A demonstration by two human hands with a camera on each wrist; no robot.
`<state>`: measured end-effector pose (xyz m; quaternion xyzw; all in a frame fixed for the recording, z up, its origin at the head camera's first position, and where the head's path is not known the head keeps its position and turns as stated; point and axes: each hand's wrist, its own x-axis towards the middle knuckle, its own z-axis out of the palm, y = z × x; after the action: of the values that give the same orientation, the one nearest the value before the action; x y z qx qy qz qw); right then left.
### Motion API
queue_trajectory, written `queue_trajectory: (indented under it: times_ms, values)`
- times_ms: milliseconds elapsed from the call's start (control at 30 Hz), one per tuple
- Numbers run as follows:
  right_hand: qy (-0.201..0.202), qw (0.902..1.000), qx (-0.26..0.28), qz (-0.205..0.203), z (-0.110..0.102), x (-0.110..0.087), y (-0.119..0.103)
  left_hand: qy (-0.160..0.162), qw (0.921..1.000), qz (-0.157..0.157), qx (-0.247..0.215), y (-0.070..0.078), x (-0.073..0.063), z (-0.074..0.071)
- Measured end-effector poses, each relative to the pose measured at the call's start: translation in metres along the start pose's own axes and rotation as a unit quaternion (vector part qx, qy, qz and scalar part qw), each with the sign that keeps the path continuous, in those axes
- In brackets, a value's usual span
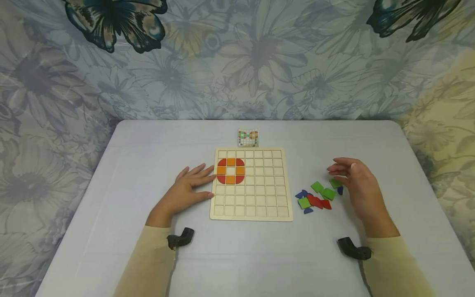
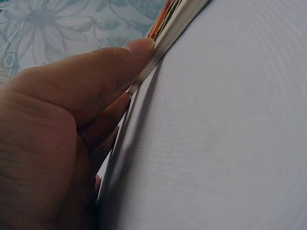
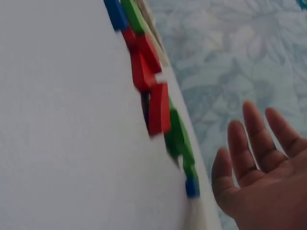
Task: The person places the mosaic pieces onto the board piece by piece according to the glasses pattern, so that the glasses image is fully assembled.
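A square wooden grid board [image 1: 264, 202] lies flat on the table. At its upper left, red rounded corner tiles [image 1: 221, 179] and orange square tiles [image 1: 231, 162] form a ring around one bare cell. My left hand [image 1: 187, 187] rests at the board's left edge, fingers spread and straight, with fingertips and thumb touching the rim. To the right of the board my right hand [image 1: 358, 181] is raised with nothing in it, its fingers loosely extended. Just left of it lie loose green squares [image 1: 317, 187], red pieces [image 1: 315, 201] and blue pieces [image 1: 308, 210].
A small printed pattern card [image 1: 248, 137] lies behind the board's far edge. The white table [image 1: 259, 260] reaches back to a wall hung with flowered cloth [image 1: 259, 62]. Both sleeves carry a black wrist mount [image 1: 354, 249].
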<state>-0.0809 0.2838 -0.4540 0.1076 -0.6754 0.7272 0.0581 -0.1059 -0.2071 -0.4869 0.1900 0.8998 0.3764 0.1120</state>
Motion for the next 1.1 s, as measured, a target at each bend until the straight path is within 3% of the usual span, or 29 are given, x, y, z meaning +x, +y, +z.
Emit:
queue_trajectory:
  times_ms: [100,200,267,333,467,667,1100]
  values:
    - [0.012,0.9996,-0.026,0.002,-0.014,-0.002,0.005,-0.001,1.0,0.001,0.001,0.0,0.0,0.0]
    - [0.022,0.9911,-0.13,0.018,-0.022,-0.003,0.009,0.0,1.0,0.001,0.003,-0.001,0.0,0.0]
    - [0.033,0.977,-0.206,0.042,-0.026,-0.004,0.013,0.0,1.0,0.003,0.004,-0.001,0.0,0.001]
    - [0.032,0.9567,-0.283,0.062,-0.03,-0.005,0.018,0.0,1.0,0.004,0.005,-0.002,0.001,0.001]
    - [0.001,0.9321,-0.352,0.085,-0.034,-0.005,0.024,0.0,1.0,0.006,0.007,-0.003,0.001,0.001]
    - [-0.046,0.9087,-0.405,0.089,-0.037,-0.004,0.023,0.0,0.9999,0.009,0.01,-0.003,0.001,0.001]
    - [-0.043,0.8858,-0.454,0.084,-0.041,-0.004,0.023,0.003,1.0,0.007,0.005,-0.003,0.001,0.002]
